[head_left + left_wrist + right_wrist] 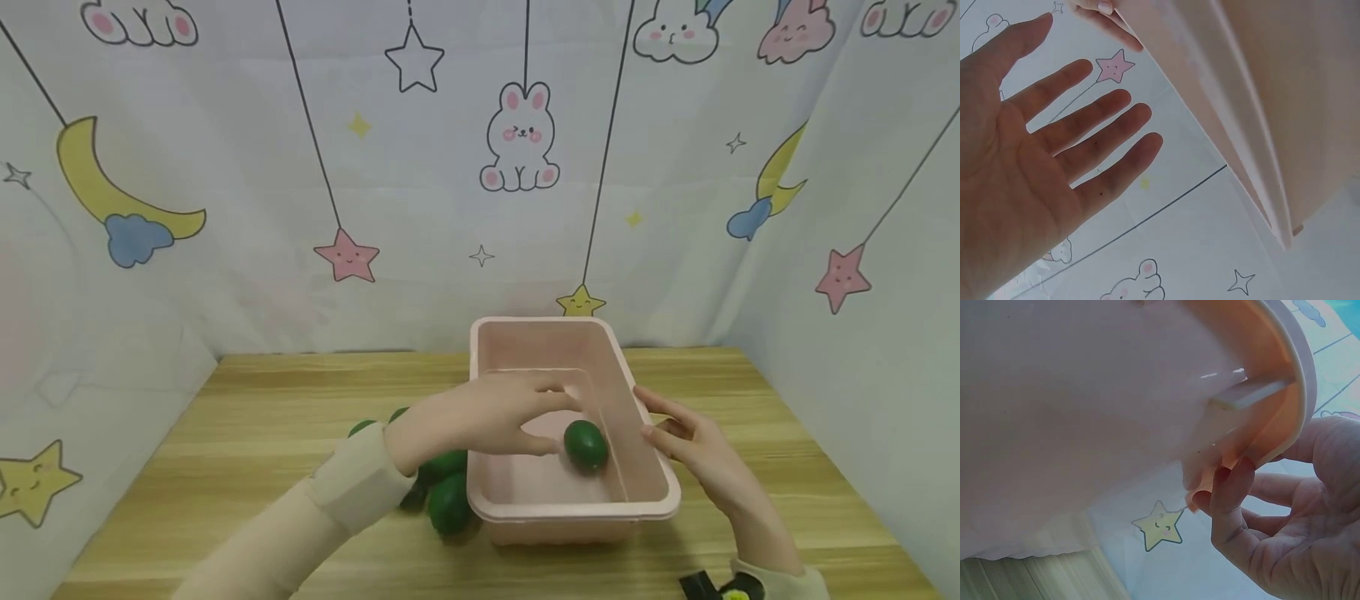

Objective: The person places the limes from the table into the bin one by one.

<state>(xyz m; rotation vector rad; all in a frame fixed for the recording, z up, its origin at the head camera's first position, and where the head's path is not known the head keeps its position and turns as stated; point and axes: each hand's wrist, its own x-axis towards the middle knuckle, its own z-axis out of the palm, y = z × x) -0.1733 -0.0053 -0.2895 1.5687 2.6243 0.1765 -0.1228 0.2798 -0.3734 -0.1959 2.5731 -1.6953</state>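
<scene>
A pink plastic bin [573,510] stands on the wooden table with one dark green oval fruit [586,445] on its floor. Over the bin's left side reaches my left hand [498,412], fingers spread and palm bare in the left wrist view, its fingertips close beside that fruit. My right hand [701,454] grips the bin's right rim between thumb and fingers; the right wrist view shows its curled fingers [1225,500] at the rim's underside. More dark green fruits [450,504] lie against the bin's left side, partly hidden behind my left forearm.
The wooden table [285,400] ends at a white cloth backdrop [420,175] printed with stars, moons and rabbits, which also rises on both sides. A black strap with a yellow-green piece [731,587] sits at my right wrist.
</scene>
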